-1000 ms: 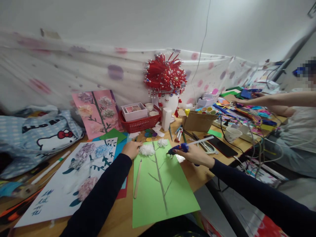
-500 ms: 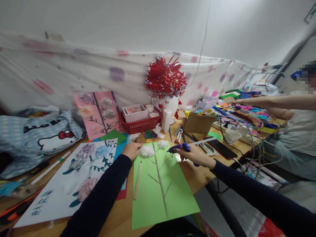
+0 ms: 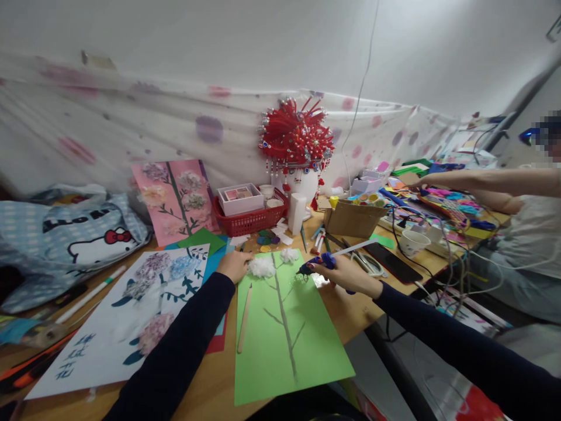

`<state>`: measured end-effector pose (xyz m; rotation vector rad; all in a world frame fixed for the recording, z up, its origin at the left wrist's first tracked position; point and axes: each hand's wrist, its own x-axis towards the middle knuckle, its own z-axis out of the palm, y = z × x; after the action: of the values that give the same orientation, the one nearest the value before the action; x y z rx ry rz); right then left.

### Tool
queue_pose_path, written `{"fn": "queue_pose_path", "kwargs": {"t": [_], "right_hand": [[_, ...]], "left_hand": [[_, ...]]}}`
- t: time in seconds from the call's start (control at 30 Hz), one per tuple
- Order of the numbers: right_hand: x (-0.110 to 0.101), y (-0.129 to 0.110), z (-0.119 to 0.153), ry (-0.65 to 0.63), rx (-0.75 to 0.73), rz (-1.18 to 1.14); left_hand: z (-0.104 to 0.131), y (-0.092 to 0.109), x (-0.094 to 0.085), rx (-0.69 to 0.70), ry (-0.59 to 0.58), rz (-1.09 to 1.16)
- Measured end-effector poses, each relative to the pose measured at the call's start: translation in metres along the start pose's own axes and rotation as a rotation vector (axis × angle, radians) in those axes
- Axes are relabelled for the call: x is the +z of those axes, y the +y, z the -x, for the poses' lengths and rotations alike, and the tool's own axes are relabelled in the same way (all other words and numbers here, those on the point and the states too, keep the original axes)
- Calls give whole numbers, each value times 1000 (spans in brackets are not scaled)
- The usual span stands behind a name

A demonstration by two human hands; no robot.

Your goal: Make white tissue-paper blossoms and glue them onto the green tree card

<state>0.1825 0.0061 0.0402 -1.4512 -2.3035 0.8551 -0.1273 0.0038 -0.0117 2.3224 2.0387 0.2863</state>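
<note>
A light green sheet of paper [image 3: 307,345], with a grey branching stem painted on it, lies in front of me. Two white fluffy tufts, the larger tuft [image 3: 262,267] and the smaller tuft [image 3: 289,255], sit near its top. My right hand [image 3: 344,273] is wrapped round a dark blue hot glue gun [image 3: 324,261] with a white glue stick in its back. The nozzle points down at a patch of clear glue [image 3: 301,279] right of the stem. My left hand [image 3: 234,266] rests at the sheet's upper left edge, fingers stretched towards the larger tuft, holding nothing. A wooden stick [image 3: 245,318] lies on the sheet.
Finished flower pictures, a white sheet [image 3: 100,351] and a pink sheet [image 3: 164,204], are to the left. Behind stand a red basket [image 3: 252,222] and a red beaded headdress [image 3: 298,134]. A phone [image 3: 392,261], paper cup [image 3: 414,242] and cables lie right, near another person's arm [image 3: 495,180].
The nozzle has shifted very slightly down and left over the glue patch. My left hand and the paper have stayed in place.
</note>
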Motion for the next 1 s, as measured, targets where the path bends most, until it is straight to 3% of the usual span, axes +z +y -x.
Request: {"fn": "queue_pose_path", "kwargs": {"t": [1.0], "right_hand": [[0,-14,1,-15,-95,62]], "left_hand": [[3,5,-6,-20,-6,0]]}}
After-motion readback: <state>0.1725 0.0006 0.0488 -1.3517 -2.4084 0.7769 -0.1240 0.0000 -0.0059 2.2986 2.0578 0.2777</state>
